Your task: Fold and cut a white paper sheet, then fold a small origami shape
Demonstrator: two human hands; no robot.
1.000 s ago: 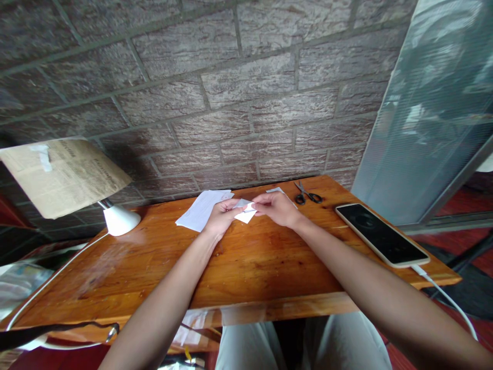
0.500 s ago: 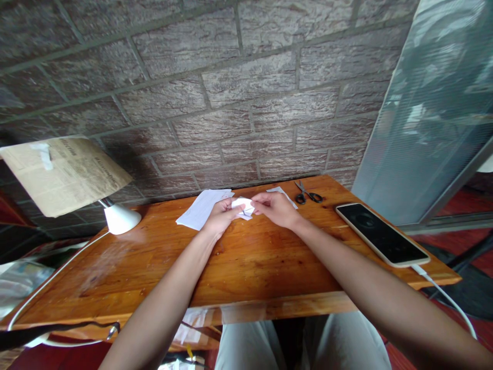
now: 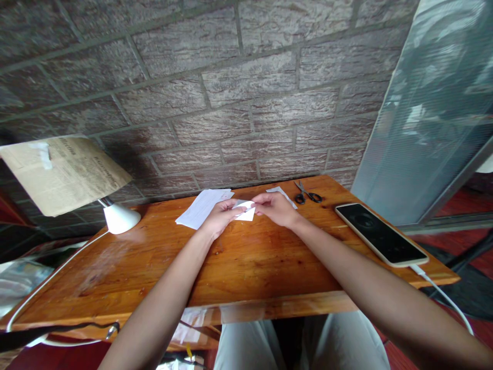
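Between my two hands is a small folded piece of white paper [image 3: 246, 215], held just over the back middle of the wooden table. My left hand [image 3: 220, 218] is closed on its left side, thumb lying on top. The fingers of my right hand [image 3: 276, 208] pinch its upper right edge. Left of it, partly behind my left hand, lies a stack of white paper sheets [image 3: 202, 206]. Another white paper piece [image 3: 283, 195] shows behind my right hand, which covers part of it.
Black-handled scissors [image 3: 307, 193] lie slightly open at the table's [image 3: 265, 262] back right. A phone [image 3: 379, 234] with a white cable [image 3: 442, 293] lies near the right edge. A lamp [image 3: 121, 218] with a paper-covered shade stands at the left. A brick wall [image 3: 246, 92] rises behind.
The paper in my hands has changed shape: its lower part now shows as a flat white flap pointing down, and the dark line on it is no longer visible. Both hands stay nearly in place.
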